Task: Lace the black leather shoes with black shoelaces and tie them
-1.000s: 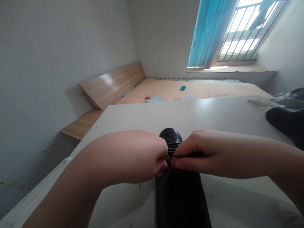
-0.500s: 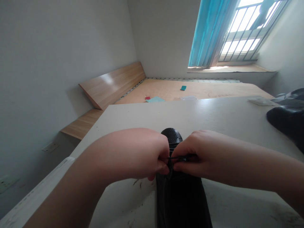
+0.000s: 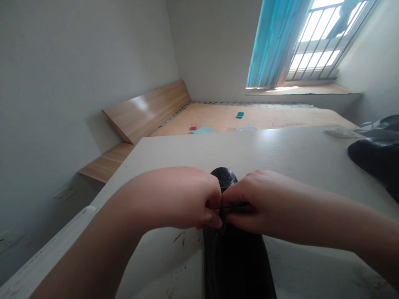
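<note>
A black shoe (image 3: 238, 261) stands on the white table (image 3: 174, 153), its rounded toe pointing away from me. Over its lacing area both my hands meet. My left hand (image 3: 199, 203) is closed, thumb and fingers pinching a thin black shoelace (image 3: 229, 207). From the other side my right hand (image 3: 246, 203) pinches the same lace, its fingertips close against the left ones. The eyelets and most of the lacing are hidden behind my fingers.
Another black shoe (image 3: 375, 155) lies at the table's right edge, near a clear plastic packet (image 3: 341, 132). Beyond the table is a bed (image 3: 280, 116) with a teal item (image 3: 240, 115) and a light-blue sheet (image 3: 203, 130). Dark smudges mark the near tabletop.
My right hand has shifted slightly left, so the fingertips of both hands are closer together and less lace shows between them. The shoe stays where it was.
</note>
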Motion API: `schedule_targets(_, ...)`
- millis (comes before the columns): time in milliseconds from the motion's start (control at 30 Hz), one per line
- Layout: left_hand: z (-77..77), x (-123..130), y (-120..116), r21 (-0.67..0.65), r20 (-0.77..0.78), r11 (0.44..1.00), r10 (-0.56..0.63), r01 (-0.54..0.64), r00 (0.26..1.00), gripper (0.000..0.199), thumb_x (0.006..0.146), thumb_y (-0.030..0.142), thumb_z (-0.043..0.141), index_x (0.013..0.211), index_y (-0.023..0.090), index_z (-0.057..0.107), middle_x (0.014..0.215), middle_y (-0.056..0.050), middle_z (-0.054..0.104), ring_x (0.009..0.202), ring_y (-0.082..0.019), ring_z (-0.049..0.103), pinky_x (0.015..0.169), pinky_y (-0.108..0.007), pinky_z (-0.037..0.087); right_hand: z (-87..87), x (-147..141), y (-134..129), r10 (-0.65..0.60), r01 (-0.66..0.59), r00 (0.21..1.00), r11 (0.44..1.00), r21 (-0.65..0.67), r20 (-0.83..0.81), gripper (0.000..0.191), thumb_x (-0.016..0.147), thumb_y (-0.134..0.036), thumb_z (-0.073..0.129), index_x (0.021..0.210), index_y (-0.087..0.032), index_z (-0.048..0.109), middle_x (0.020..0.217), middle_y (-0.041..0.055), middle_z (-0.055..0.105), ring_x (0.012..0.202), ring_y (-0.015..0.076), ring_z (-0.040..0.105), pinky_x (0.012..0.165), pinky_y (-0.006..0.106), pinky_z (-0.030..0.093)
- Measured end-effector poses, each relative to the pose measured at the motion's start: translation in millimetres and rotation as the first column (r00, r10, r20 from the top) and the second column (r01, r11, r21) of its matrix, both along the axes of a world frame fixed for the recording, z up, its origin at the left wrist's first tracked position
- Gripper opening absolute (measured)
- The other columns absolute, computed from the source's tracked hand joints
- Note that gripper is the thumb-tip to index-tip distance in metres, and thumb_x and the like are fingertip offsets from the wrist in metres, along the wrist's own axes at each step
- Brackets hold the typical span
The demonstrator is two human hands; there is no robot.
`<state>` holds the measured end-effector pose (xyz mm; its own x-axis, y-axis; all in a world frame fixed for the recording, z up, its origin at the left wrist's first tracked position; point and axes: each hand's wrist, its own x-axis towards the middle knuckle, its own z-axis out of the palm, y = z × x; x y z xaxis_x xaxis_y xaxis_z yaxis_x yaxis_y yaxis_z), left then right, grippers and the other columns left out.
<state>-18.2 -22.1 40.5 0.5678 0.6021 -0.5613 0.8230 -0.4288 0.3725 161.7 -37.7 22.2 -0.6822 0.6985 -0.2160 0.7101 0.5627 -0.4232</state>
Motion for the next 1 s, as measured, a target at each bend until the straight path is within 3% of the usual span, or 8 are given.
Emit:
schedule_targets(300,4.4,2,-3,0.087,-0.028,0.996,-0.019,0.021,0.999,0.024,0.079,0.039,0.055,0.063,0.021,0.063,0.059,-0.001,0.062,0.055,-0.016,0.054,0.053,-0.027,0.038,0.7,3,2,0.025,-0.028,0.998,0.998,-0.061,-0.056,0.019,0.079,-0.024,0.055,0.085,-0.026,0.074,0.06,-0.0042,0.055,0.052,0.0118,0.041,0.049,0.027,0.028)
schedule_targets(500,5.9,2,-5,0.125,-0.037,0.99,-0.054,0.059,0.998,0.022,0.079,0.038,0.053,0.067,0.022,0.061,0.061,0.0,0.061,0.055,-0.015,0.051,0.05,-0.028,0.034,0.8,6,6,-0.002,-0.01,0.997,0.988,-0.157,-0.08,0.017,0.084,-0.025,0.053,0.087,-0.024,0.07,0.065,-0.003,0.058,0.057,0.0129,0.047,0.049,0.026,0.032)
schedule_targets(600,7.8,1,-7,0.129,-0.062,0.99,-0.043,0.051,0.997,0.026,0.081,0.042,0.052,0.066,0.022,0.059,0.062,0.001,0.061,0.055,-0.015,0.052,0.05,-0.027,0.034,-2.0,9,7,-0.03,-0.011,0.982,0.976,-0.219,-0.185,0.017,0.089,-0.028,0.052,0.088,-0.023,0.068,0.072,-0.0024,0.061,0.062,0.013,0.049,0.052,0.026,0.035)
schedule_targets(733,12.0,0,-7,0.163,-0.006,0.987,-0.016,0.017,1.0,0.032,0.084,0.05,0.053,0.069,0.023,0.059,0.067,0.002,0.064,0.058,-0.014,0.056,0.049,-0.026,0.034,-6.7,11,9,-0.141,0.006,0.902,0.95,-0.313,-0.409,0.017,0.094,-0.03,0.052,0.085,-0.021,0.064,0.073,-0.0035,0.06,0.062,0.011,0.046,0.051,0.025,0.034)
schedule_targets(867,15.0,-1,-5,0.22,0.075,0.975,0.025,-0.041,0.997,0.041,0.087,0.058,0.05,0.071,0.022,0.06,0.064,0.002,0.063,0.055,-0.013,0.055,0.047,-0.027,0.033,-5.4,8,9,-0.249,0.036,0.776,0.935,-0.353,-0.579,0.015,0.094,-0.027,0.052,0.085,-0.021,0.062,0.079,-0.0009,0.068,0.069,0.0128,0.057,0.056,0.024,0.041)
schedule_targets(1000,16.7,-5,-2,0.263,0.169,0.962,0.033,-0.077,0.985,0.043,0.091,0.06,0.046,0.077,0.023,0.064,0.066,0.002,0.063,0.058,-0.013,0.054,0.049,-0.027,0.033,-1.9,5,10,-0.285,0.11,0.703,0.949,-0.296,-0.652,0.016,0.091,-0.026,0.054,0.079,-0.02,0.061,0.078,0.0014,0.067,0.074,0.0151,0.061,0.06,0.026,0.044)
